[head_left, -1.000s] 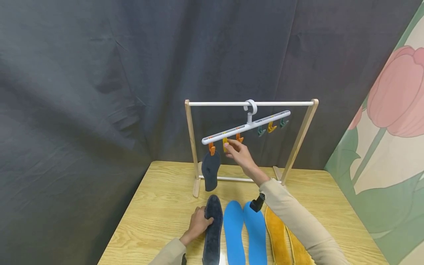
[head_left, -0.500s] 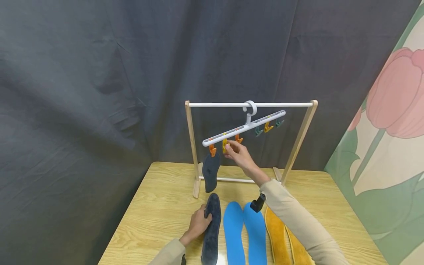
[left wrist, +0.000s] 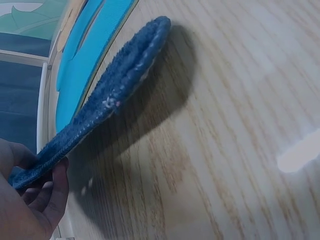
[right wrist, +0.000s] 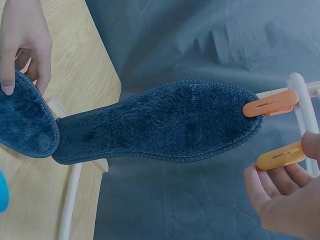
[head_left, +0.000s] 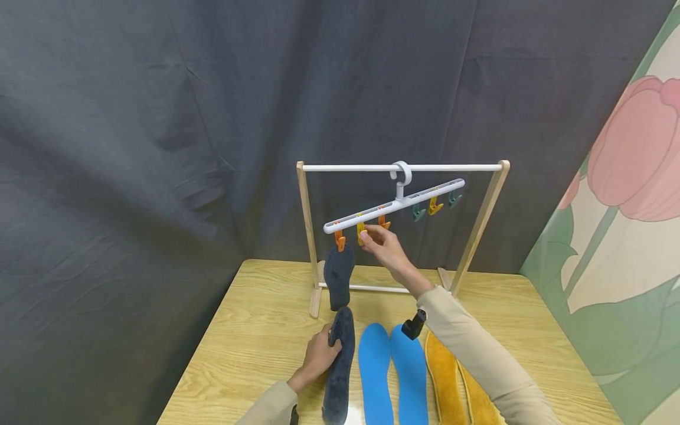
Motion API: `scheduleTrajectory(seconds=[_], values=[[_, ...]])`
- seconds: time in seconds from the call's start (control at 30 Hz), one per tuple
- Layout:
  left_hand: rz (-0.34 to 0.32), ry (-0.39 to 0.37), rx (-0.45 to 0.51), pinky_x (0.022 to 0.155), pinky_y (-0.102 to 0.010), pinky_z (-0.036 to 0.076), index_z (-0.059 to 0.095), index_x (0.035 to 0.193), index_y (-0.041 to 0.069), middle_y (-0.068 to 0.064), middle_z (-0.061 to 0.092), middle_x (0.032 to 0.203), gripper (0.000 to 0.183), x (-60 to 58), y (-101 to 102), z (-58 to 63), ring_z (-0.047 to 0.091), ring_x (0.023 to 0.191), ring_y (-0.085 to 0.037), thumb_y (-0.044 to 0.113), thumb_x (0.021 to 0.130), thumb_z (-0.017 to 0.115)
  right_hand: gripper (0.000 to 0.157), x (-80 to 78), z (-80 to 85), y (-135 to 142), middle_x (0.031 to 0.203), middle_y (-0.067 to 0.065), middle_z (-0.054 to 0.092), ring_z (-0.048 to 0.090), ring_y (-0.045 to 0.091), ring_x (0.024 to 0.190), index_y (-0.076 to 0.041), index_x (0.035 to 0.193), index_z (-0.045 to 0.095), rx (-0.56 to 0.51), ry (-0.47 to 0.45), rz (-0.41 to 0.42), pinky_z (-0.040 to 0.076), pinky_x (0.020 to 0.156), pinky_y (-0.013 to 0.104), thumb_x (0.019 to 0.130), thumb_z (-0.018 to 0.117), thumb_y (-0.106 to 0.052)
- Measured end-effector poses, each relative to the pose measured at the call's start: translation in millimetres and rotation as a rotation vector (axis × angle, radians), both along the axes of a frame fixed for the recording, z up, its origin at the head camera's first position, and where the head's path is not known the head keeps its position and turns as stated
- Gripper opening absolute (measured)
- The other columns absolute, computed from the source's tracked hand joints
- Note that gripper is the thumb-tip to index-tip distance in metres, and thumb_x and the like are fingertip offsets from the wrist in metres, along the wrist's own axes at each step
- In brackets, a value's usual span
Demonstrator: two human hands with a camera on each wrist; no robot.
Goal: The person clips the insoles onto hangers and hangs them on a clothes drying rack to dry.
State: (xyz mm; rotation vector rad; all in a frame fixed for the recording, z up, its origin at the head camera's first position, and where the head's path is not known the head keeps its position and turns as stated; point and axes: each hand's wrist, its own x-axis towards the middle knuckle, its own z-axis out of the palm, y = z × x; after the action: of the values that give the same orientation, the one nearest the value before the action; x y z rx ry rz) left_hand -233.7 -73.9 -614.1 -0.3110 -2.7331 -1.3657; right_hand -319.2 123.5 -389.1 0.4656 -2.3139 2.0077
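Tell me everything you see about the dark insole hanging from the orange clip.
The hanging insole is dark blue and plush-looking, with a stitched edge. The orange clip, at the lower end of the white hanger, grips its broad end; the narrower end points down. Whether the held insole, in the left hand, touches it, I can't tell.

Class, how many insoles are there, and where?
6: a hanging dark insole on an orange clip, a held dark insole in the left hand, two blue insoles and two yellow insoles on the table. The right sleeve could hide more.
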Motion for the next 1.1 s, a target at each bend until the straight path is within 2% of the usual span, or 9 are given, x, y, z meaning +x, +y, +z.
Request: scheduleTrajectory(seconds=[0.23,0.47,0.67,0.83,1.0,1.1], values=[[0.003,0.034,0.011,0.051,-0.029,0.044,0.052,0.134,-0.008,-0.008,0.066,0.083,0.046,-5.0,1,1.2,0.058,0.061,-0.014,0.010,0.094,0.064,0.051,0.4,2.8,2,0.127,0.030,0.055,0.055,0.043,0.118,0.007,0.143,0.044,0.022,-0.002,-0.011,0.049,0.098,0.041,0.102,0.057,-0.021],[-0.015,0.052,0.028,0.045,-0.025,0.038,0.052,0.135,-0.007,0.002,0.058,0.070,0.045,-7.6,2,3.0,0.048,0.048,-0.007,0.010,0.095,0.064,0.051,-0.7,2.7,3,0.126,0.036,0.053,0.051,0.050,0.119,0.007,0.145,0.042,0.009,0.035,0.008,0.049,0.099,0.044,0.103,0.056,-0.017],[-0.003,0.066,0.017,0.047,-0.025,0.040,0.054,0.134,-0.007,0.001,0.060,0.073,0.044,-8.6,6,5.3,0.049,0.051,-0.007,0.009,0.094,0.064,0.049,2.9,7.5,1,0.127,0.032,0.055,0.055,0.045,0.118,0.010,0.143,0.043,0.047,0.022,-0.024,0.047,0.099,0.047,0.102,0.057,-0.014],[-0.002,0.070,0.021,0.046,-0.025,0.038,0.054,0.133,-0.006,0.002,0.059,0.071,0.043,-10.0,8,8.7,0.046,0.049,-0.007,0.009,0.094,0.065,0.052,1.4,6.8,1,0.132,0.026,0.056,0.057,0.039,0.118,0.005,0.141,0.049,0.071,0.005,-0.072,0.043,0.103,0.049,0.099,0.063,-0.021],[0.010,0.056,-0.004,0.046,-0.024,0.036,0.055,0.132,-0.005,0.005,0.054,0.065,0.043,-12.2,9,10.3,0.043,0.048,-0.006,0.012,0.094,0.064,0.051,-0.1,6.8,1,0.127,0.024,0.059,0.057,0.038,0.118,0.003,0.141,0.050,0.062,0.003,-0.068,0.044,0.103,0.047,0.099,0.064,-0.022],[0.011,0.064,-0.001,0.047,-0.024,0.037,0.056,0.132,-0.005,0.006,0.055,0.068,0.042,-13.8,10,11.6,0.044,0.049,-0.006,0.012,0.094,0.065,0.050,-1.0,7.2,0,0.125,0.025,0.059,0.058,0.038,0.116,0.003,0.142,0.049,0.056,0.021,-0.055,0.045,0.102,0.045,0.100,0.062,-0.020]])
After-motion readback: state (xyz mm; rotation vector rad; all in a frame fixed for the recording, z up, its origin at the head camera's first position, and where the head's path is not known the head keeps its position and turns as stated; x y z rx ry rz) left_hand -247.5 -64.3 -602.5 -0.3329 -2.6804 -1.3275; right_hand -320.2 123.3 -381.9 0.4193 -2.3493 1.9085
